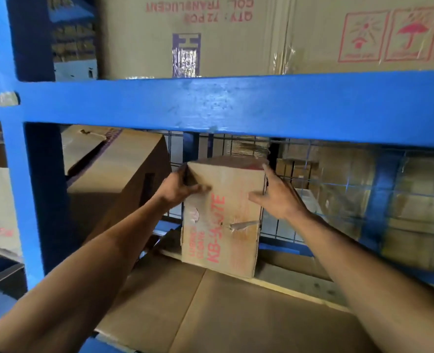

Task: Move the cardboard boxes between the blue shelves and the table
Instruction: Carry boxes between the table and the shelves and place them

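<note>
While both hands are on the box (223, 225), this reads as the shelf end of a transfer. I can't tell from one frame if it's going in or coming out.

- Box: upright, centre of frame, lower bay of the blue shelf (236, 105). It stands on flat cardboard (236, 314), back close to the wire mesh (338, 179), red print running sideways.
- Left grip (179, 191): fingers curled round the box's upper-left corner, thumb across the front face.
- Right grip (279, 197): spread, thumb on the front, index straight up along the upper-right edge. Other fingers are hidden behind that edge. Looks like pressing, not pinching.
- Bigger box (114, 179) sits tilted, centre-left, just beside ours but not touching as far as I can see.

Next move, imo:
- If pulling out: squeeze from both sides, lift slightly, draw toward the bottom of frame. Keep the top under the beam and off the neighbour box.
- If placing: let go and back both arms out.

Both grips sit high on the box, so watch for the base swinging.
</note>
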A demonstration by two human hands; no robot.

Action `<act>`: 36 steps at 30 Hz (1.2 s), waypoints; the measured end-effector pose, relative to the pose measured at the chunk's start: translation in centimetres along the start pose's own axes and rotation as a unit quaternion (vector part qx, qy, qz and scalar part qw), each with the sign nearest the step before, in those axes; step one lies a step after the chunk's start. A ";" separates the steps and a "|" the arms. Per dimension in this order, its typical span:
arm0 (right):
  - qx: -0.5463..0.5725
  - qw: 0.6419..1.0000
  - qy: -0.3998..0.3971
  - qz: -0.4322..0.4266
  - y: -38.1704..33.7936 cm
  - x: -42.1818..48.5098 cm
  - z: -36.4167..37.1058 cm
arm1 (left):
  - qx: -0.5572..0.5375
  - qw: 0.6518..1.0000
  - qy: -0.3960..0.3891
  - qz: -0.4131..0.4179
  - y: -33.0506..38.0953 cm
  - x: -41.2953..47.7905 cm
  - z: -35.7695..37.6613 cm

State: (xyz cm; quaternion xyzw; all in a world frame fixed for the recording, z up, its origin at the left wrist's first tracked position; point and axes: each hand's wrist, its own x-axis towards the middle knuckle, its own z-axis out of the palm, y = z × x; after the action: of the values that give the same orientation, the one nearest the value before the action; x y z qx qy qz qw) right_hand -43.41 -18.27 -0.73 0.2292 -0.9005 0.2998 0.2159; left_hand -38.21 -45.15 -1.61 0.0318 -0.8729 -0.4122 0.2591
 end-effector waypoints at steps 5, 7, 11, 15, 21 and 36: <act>0.038 0.997 0.064 0.014 0.9 0.7 1.7 | -0.028 0.999 0.029 0.024 0.4 0.5 0.4; 0.073 0.994 0.083 0.020 1.4 0.1 1.9 | -0.026 0.998 0.048 0.033 0.8 -0.8 0.6; 0.091 0.990 0.108 0.001 1.2 -2.8 1.3 | -0.031 0.992 0.109 0.056 0.9 -5.4 1.0; 0.134 0.984 0.112 -0.031 0.7 -7.3 1.0 | -0.066 0.987 0.126 0.072 0.3 -10.5 0.3; 0.154 0.967 0.191 -0.067 -1.2 -12.3 0.1 | -0.067 0.987 0.134 0.057 0.4 -14.0 -0.6; 0.283 0.948 0.146 0.023 -2.8 -11.1 0.1 | -0.265 0.962 0.061 0.019 0.5 -12.9 0.3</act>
State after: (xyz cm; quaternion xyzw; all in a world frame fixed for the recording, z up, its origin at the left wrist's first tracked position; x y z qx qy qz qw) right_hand -33.06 -17.18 -5.45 0.2135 -0.7428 0.5770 0.2640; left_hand -27.12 -41.11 -6.90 -0.0292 -0.7153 -0.6213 0.3184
